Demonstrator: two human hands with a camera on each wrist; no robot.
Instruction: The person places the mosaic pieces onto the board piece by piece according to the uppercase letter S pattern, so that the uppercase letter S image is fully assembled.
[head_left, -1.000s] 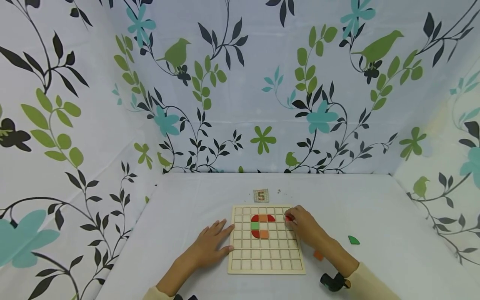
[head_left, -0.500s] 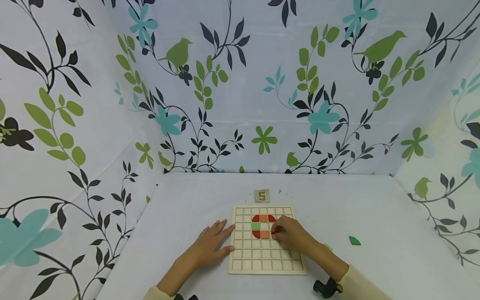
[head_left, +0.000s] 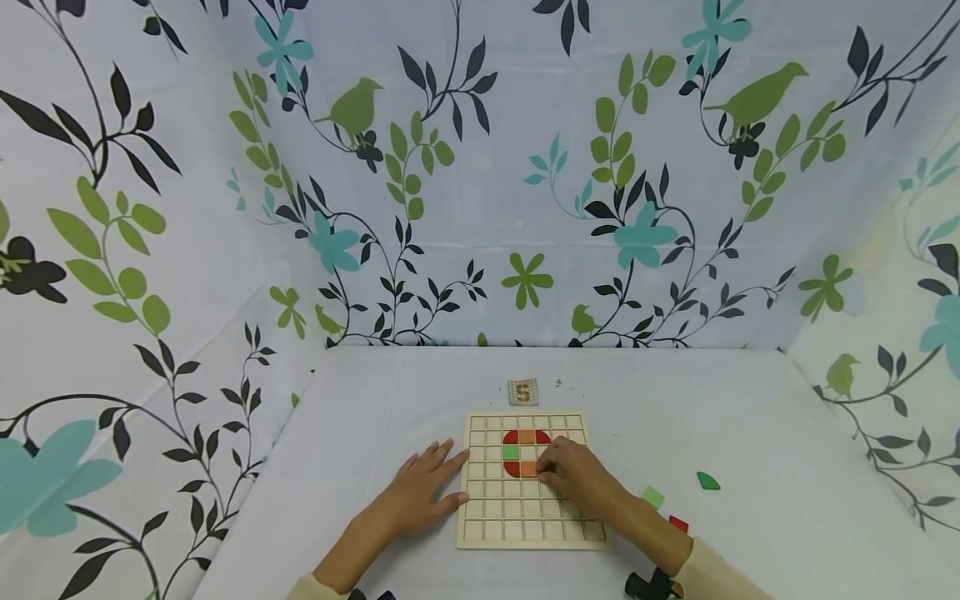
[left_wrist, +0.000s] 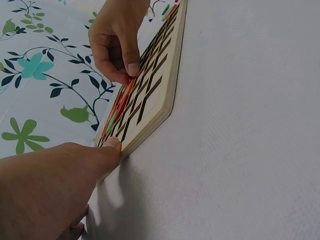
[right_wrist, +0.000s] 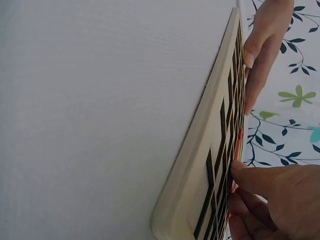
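Observation:
A wooden grid board [head_left: 495, 531] lies on the white table. Red quarter-round tiles [head_left: 511, 469], orange square tiles [head_left: 527, 437] and a light green square tile [head_left: 511, 452] sit in its upper cells. My right hand [head_left: 581, 477] pinches a red tile [left_wrist: 131, 78] at the board, just right of the lower orange square; fingers hide most of its shape. In the right wrist view, thumb and fingers close around its edge. My left hand [head_left: 418, 493] lies with fingers spread, thumb and fingertips touching the board's left edge.
Right of the board lie a loose light green square [head_left: 653, 497], a red piece [head_left: 678, 524] partly behind the forearm, and a dark green quarter-round piece [head_left: 707, 481]. A small card [head_left: 522, 392] with an S-like figure lies beyond the board. A patterned cloth [head_left: 480, 208] hangs behind.
My right hand has carried the red tile left from the board's right edge to beside the lower orange square. Its forearm now uncovers the light green square and a red piece. The left hand stays put.

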